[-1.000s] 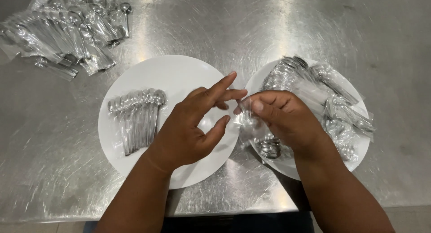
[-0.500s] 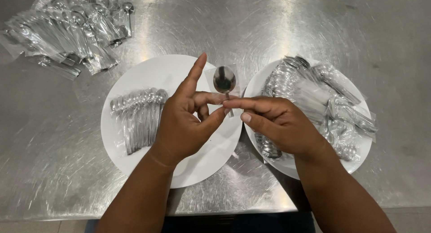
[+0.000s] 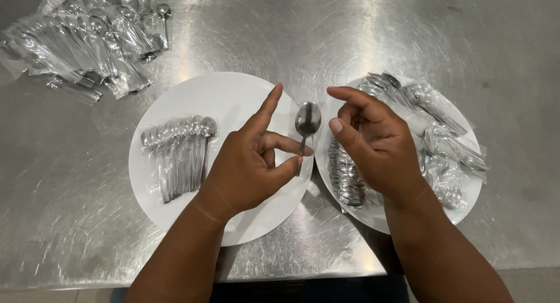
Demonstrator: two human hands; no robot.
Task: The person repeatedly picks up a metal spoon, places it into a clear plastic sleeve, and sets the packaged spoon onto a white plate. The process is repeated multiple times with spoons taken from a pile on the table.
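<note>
Left hand (image 3: 248, 166) pinched spoon (image 3: 306, 123) by handle, bowl up, above left plate (image 3: 175, 98) right edge. Right hand (image 3: 373, 145) loose, empty, just right of spoon. Best: firm pinch, lay beside spoon row (image 3: 178, 154).

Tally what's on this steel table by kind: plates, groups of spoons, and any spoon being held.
White plates: 2, the left plate and the right plate
Row of bare spoons on the left plate: 1
Spoon held in the left hand: 1
Heaps of plastic-wrapped spoons: 2, one on the table and one on the right plate
Total: 6
</note>
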